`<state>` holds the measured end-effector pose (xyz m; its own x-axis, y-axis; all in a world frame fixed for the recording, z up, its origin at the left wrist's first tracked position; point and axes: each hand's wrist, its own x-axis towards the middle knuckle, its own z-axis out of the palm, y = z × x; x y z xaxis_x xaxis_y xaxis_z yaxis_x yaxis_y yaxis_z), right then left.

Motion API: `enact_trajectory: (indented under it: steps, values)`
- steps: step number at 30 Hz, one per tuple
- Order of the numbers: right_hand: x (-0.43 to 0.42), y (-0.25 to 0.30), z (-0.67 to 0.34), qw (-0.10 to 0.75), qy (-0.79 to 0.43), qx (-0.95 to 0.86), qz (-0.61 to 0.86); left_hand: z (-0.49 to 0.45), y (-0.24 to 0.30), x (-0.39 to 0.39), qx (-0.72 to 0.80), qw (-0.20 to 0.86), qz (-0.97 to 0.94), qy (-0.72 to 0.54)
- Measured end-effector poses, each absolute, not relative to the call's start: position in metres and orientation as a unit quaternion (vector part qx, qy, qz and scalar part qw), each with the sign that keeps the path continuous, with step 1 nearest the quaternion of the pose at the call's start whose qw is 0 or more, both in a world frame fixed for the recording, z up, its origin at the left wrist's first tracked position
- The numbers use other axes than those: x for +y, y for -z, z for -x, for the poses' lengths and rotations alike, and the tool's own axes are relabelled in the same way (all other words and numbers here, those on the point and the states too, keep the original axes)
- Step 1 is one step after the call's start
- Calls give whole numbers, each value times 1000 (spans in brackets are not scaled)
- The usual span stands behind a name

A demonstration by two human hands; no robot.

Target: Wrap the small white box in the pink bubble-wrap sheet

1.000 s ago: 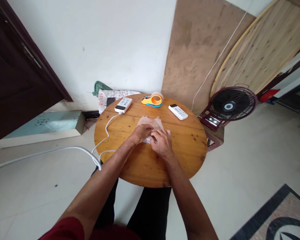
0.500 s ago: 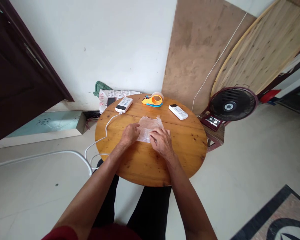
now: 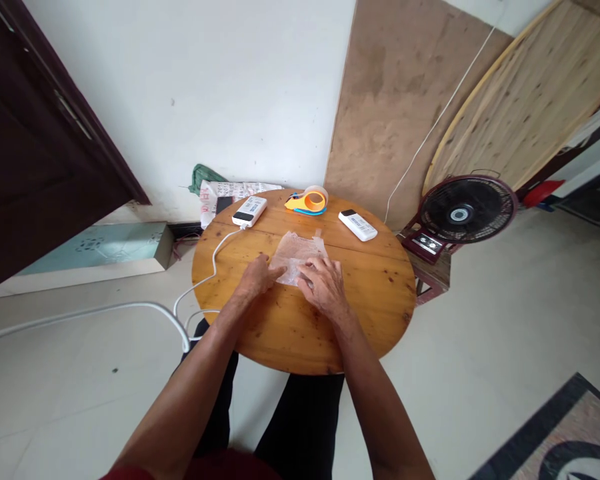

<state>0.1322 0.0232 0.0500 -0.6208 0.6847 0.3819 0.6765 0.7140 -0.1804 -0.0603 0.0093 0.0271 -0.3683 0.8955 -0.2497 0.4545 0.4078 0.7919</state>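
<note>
A crumpled clear plastic sheet [image 3: 296, 255] lies flat in the middle of the round wooden table [image 3: 380, 293]. My left hand [image 3: 258, 276] rests at the sheet's near-left corner, fingers curled with the fingertips touching its edge. My right hand [image 3: 323, 288] lies palm down on the sheet's near-right part, fingers stretched onto the plastic. Neither hand lifts the sheet.
At the table's far side sit a white power bank [image 3: 249, 210] with a white cable [image 3: 207, 273] running off the left edge, an orange tape dispenser [image 3: 308, 201] and a white remote [image 3: 358, 225]. A dark floor fan [image 3: 464, 213] stands right of the table. Wooden boards lean on the wall.
My left hand slid off the middle of the sheet to its near-left corner. The sheet now lies more spread out and uncovered. My right hand stayed nearly in place.
</note>
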Motion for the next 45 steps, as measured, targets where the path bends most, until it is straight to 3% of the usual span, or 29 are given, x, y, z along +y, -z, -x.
enact_trajectory:
  steps: [5, 13, 19, 27, 39, 45]
  values:
    - [22, -50, -131, 206, 2, -902, 380, 54, -26, 10, 691, 445, -401, -406]
    - [21, -50, -129, 198, -1, -899, 390, 29, -33, 19, 631, 456, -393, -488]
    - [24, -49, -128, 219, -34, -887, 406, 17, -36, 20, 618, 457, -422, -481]
    - [28, -48, -134, 258, -88, -876, 398, 21, -61, 4, 609, 405, -567, -380]
    - [36, -46, -143, 314, -183, -838, 406, 12, -62, -3, 632, 147, -731, -211]
    - [42, -33, -142, 358, -189, -822, 400, 4, -51, -9, 619, 32, -757, -206]
